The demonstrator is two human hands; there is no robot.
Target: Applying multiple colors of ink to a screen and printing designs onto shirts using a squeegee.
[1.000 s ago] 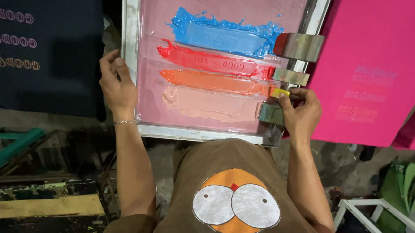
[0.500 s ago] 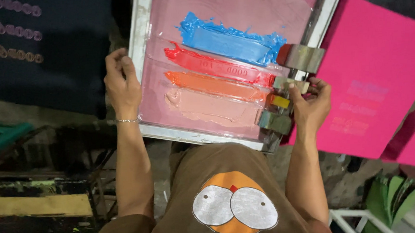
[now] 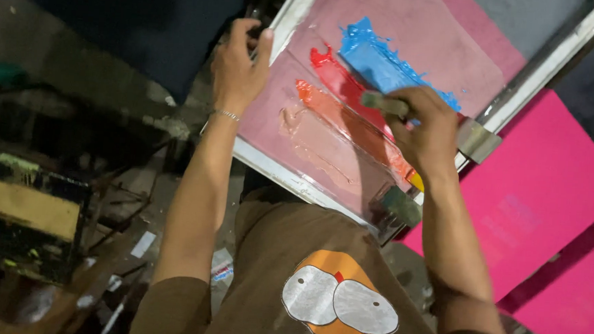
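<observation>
— Where is the left hand [image 3: 238, 69]?
— Upper middle of the frame, left of centre. Its forearm runs up from the lower left, a thin bracelet at the wrist; the fingers curl closed and the thumb points up.
— And the right hand [image 3: 426, 130]?
— Right of centre, back of the hand towards the camera, fingers wrapped shut in a fist. Its forearm rises from the lower right, bent slightly inward.

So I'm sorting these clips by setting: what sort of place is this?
Most likely a screen-printing workshop. A framed printing screen carries stripes of blue ink and red ink, the right hand grips a squeegee, and pink sheets lie alongside.
</observation>
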